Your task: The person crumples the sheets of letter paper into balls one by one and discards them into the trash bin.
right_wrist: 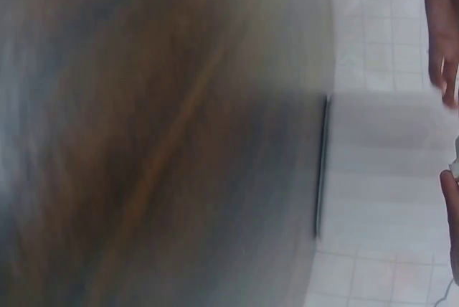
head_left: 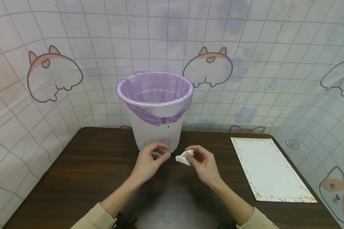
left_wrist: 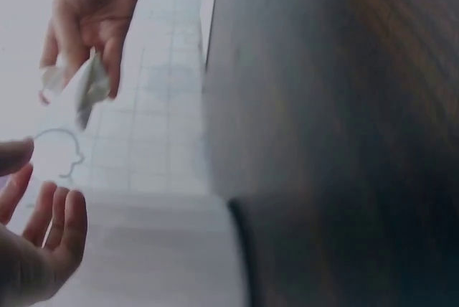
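Head: right fingers (head_left: 193, 162) pinch crumpled paper (head_left: 183, 157).

Dark wood-grain table (head_left: 74, 175), floral-bordered paper sheet (head_left: 270, 169) near its right edge, gridded backdrop (head_left: 149, 35) with cartoon corgis (head_left: 207, 70)

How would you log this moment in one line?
left-hand grip: empty | right-hand grip: pinching crumpled white scrap | bin: upright, purple liner | bordered sheet: flat on table

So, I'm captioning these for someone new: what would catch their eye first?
Probably the white wastebasket with its purple liner, standing at the back of the dark wood-grain table. In front, the right hand pinches a crumpled white tissue near the left hand. Corgi drawings dot the gridded backdrop behind.
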`<state>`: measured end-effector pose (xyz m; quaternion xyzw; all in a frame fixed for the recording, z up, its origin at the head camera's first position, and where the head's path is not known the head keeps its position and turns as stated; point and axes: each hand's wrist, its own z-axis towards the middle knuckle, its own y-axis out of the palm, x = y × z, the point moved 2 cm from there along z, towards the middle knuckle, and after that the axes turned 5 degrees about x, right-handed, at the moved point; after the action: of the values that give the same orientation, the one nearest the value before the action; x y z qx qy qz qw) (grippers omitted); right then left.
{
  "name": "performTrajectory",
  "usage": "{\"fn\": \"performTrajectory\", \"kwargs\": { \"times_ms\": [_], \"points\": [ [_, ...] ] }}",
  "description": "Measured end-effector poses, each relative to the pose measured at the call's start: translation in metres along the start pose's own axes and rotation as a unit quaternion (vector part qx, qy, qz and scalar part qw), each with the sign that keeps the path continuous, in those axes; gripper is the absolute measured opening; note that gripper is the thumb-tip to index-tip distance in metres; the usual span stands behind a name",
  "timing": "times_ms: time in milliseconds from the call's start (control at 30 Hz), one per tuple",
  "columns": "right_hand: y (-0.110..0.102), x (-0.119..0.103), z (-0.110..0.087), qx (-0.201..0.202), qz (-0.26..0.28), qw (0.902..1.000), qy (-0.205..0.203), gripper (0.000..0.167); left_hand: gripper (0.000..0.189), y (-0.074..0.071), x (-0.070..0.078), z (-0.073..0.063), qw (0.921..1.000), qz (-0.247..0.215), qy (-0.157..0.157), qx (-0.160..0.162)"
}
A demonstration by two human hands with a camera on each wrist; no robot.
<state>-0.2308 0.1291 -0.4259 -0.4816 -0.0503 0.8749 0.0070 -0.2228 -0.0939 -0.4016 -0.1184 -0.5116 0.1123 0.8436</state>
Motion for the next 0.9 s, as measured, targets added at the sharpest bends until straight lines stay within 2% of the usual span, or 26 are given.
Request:
{"fn": "performTrajectory", "kwargs": {
  "times_ms": [100, 300, 433, 533, 667, 767, 900],
  "points": [
    [-0.008, -0.001, 0.005, 0.006, -0.013, 0.9998, 0.010, 0.024, 0.017, -0.014, 0.006, 0.003, 0.9997, 0.013, -0.006, 0.019],
    [-0.021, -0.007, 0.014, 0.007, -0.028, 0.9994, 0.021, 0.025, 0.018, -0.040, 0.019, 0.013, 0.9989, 0.039, -0.020, 0.019],
    [-0.029, -0.011, 0.019, 0.005, -0.034, 0.9991, 0.025, 0.026, 0.020, -0.061, 0.030, 0.022, 0.9972, 0.026, -0.023, 0.066],
    [-0.034, -0.014, 0.023, 0.000, -0.037, 0.9990, 0.024, 0.026, 0.023, -0.077, 0.040, 0.030, 0.9929, -0.015, -0.027, 0.115],
    [-0.040, -0.020, 0.029, -0.006, -0.050, 0.9986, 0.014, 0.025, 0.031, -0.093, 0.052, 0.042, 0.9814, -0.094, -0.042, 0.162],
    [-0.044, -0.026, 0.035, -0.007, -0.057, 0.9983, 0.003, 0.025, 0.038, -0.102, 0.059, 0.052, 0.9699, -0.157, -0.067, 0.174],
    [-0.048, -0.032, 0.039, -0.009, -0.064, 0.9979, -0.003, 0.024, 0.048, -0.113, 0.063, 0.065, 0.9535, -0.227, -0.108, 0.167]
  ]
}}
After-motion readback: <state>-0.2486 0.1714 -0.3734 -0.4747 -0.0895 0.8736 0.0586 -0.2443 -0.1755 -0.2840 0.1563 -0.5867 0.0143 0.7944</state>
